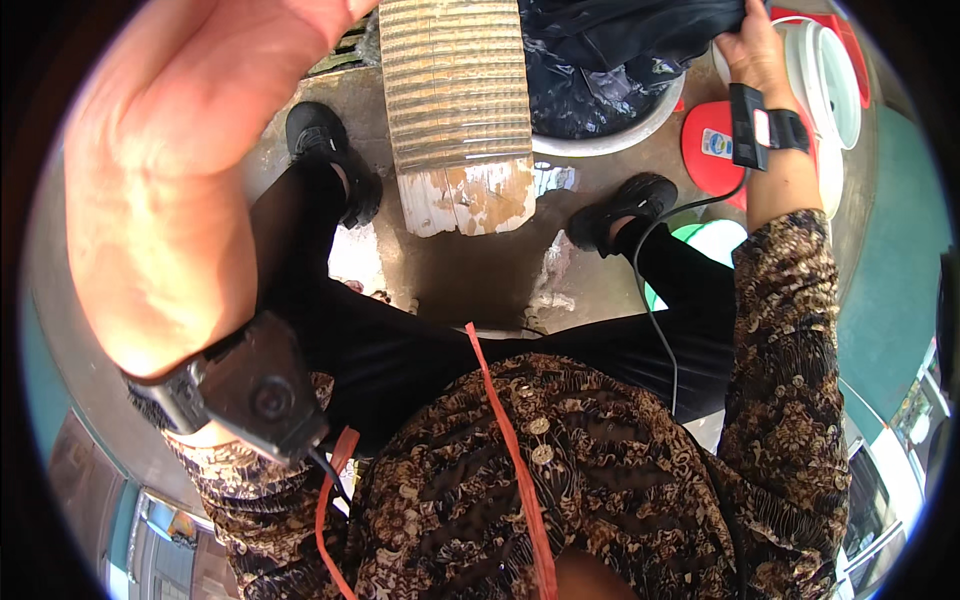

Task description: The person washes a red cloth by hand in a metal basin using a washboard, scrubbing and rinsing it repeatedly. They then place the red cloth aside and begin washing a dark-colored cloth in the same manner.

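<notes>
My right hand (754,52), at the upper right, grips the edge of a dark wet cloth (645,26). The cloth stretches left over a round basin (641,135) of dark water, where part of it lies. My left hand (247,30) is raised close to the camera at the upper left; its fingers are cut off by the picture's top edge, so what they do is hidden. Between the hands a ridged wooden washboard (456,97) slopes down towards me, its lower end worn and flaking. It stands beside the basin.
A red plastic piece (709,154) with a label and white buckets (838,82) stand at the right, near my right wrist. A light green plastic thing (712,241) lies behind my right leg. The concrete floor (465,277) is wet. A cable hangs from my right wrist.
</notes>
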